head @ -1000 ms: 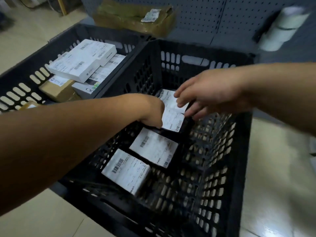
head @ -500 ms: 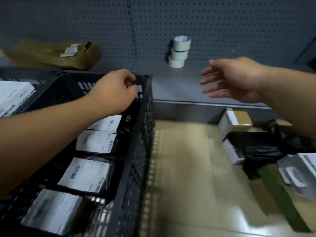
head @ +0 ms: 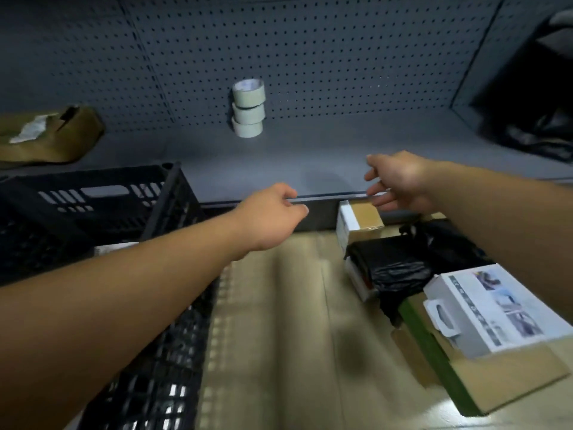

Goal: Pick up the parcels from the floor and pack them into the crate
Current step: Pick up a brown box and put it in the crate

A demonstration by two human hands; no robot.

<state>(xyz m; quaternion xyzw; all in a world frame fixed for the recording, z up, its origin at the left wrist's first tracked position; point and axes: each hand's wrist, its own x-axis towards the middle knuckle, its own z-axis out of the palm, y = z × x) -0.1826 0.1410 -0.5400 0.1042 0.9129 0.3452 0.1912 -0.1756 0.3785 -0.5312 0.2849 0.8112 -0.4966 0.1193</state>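
- Two empty hands are out in front of you, both in the air above the floor (head: 279, 321).
- Your left hand (head: 268, 217) is loosely curled, fingers folded in toward the palm, gripping nothing; it floats just right of the black crate (head: 173, 193).
- Your right hand (head: 400, 181) is spread wide, fingers fanned and pointing left, nothing in it; it hangs right over the small brown-and-white parcel (head: 359, 221).
- That small parcel lies on the floor against the base of the grey shelf (head: 310, 156), its long axis running toward the shelf and slightly right.
- Just nearer to you, a black plastic-wrapped parcel (head: 393, 265) is slumped across another white box (head: 359, 282), its length running left to right.
- At far right, a white printed box (head: 496, 308) lies on a flat brown-and-green carton (head: 496, 383); both run diagonally from near the black wrap out toward the lower right.
- Over on the left, the crate sits on the floor, well apart from the parcel pile.
- Three tape rolls (head: 248, 108) are stacked up on the shelf against the pegboard (head: 310, 41).
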